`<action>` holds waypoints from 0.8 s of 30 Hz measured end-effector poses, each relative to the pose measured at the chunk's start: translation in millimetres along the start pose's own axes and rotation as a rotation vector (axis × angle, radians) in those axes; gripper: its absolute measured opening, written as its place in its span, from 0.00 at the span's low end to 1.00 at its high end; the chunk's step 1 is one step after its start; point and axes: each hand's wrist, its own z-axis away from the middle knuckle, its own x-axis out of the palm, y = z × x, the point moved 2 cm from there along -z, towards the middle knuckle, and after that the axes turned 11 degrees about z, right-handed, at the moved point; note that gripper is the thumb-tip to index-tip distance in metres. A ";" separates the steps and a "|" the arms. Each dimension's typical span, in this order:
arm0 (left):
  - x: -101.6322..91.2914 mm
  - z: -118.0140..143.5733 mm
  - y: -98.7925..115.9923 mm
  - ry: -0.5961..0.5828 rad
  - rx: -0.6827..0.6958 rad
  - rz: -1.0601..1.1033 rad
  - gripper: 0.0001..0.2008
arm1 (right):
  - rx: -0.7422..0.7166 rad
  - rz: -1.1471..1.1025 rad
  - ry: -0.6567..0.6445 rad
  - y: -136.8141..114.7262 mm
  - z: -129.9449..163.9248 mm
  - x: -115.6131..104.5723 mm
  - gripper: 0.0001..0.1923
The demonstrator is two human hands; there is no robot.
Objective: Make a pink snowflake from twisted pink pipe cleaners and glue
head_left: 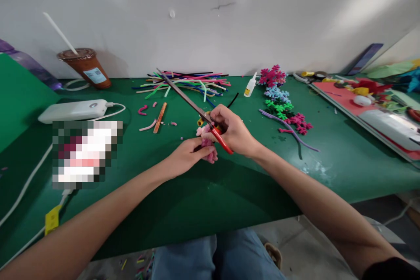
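Note:
My left hand [188, 155] is closed round a bunch of pink pipe cleaner pieces [210, 152] above the green table. Close against it, my right hand [231, 129] grips red-handled scissors [223, 141]. Their long blades point up and to the left, toward the back of the table. Fingers of the right hand also come close to the pink bunch; whether they pinch it I cannot tell. A small yellow object [201, 121] shows just behind the hands, partly hidden. Loose pink pipe cleaner offcuts [148, 125] and a brownish stick [160, 118] lie to the left.
Behind lies a pile of coloured pipe cleaners [187, 83]. A glue bottle [250, 85] stands beside pipe cleaner snowflakes [278, 108]. At left are an iced drink cup [85, 68], a power bank [74, 110] with cables and a blurred-out phone-like item. A loaded red board [334, 96] lies right.

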 end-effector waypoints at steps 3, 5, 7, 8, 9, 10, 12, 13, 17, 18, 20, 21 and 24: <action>6.8 1.7 -1.6 -0.001 -0.030 0.091 0.09 | 0.019 -0.026 0.014 -1.1 -0.8 -0.2 0.20; 9.1 2.6 -0.9 0.035 0.003 0.069 0.09 | 0.036 -0.034 0.025 -2.8 -1.3 -0.7 0.20; 10.5 3.2 -0.5 0.057 0.024 0.026 0.09 | 0.051 -0.024 0.048 -4.4 -1.8 -1.2 0.20; 10.9 3.3 -0.8 0.063 0.027 0.001 0.10 | 0.057 -0.015 0.059 -5.0 -2.0 -1.3 0.21; 11.0 3.3 -1.3 0.067 0.029 -0.021 0.11 | 0.060 -0.007 0.067 -5.5 -2.3 -1.3 0.21; 11.1 3.1 -2.1 0.070 0.033 -0.035 0.11 | 0.060 -0.002 0.073 -5.9 -2.4 -1.2 0.21; 10.9 2.5 -4.1 0.075 0.050 -0.027 0.12 | 0.058 -0.005 0.074 -6.3 -2.5 -0.6 0.21; 11.0 2.2 -5.0 0.080 0.062 -0.014 0.12 | 0.057 -0.012 0.074 -6.5 -2.4 -0.2 0.21; 12.2 2.3 -6.6 0.098 0.102 0.053 0.13 | 0.067 -0.076 0.077 -9.0 -1.8 0.6 0.23; 12.6 2.8 -6.5 0.102 0.107 0.081 0.13 | 0.073 -0.093 0.071 -9.9 -2.0 0.6 0.23; 13.3 3.9 -5.9 0.100 0.115 0.129 0.14 | 0.090 -0.105 0.059 -11.7 -3.0 -1.0 0.24; 13.3 4.4 -5.5 0.096 0.117 0.142 0.14 | 0.101 -0.099 0.063 -12.5 -3.8 -3.1 0.25; 11.6 5.4 -3.9 0.110 0.125 0.151 0.14 | 0.146 -0.060 0.071 -13.4 -6.8 -15.7 0.26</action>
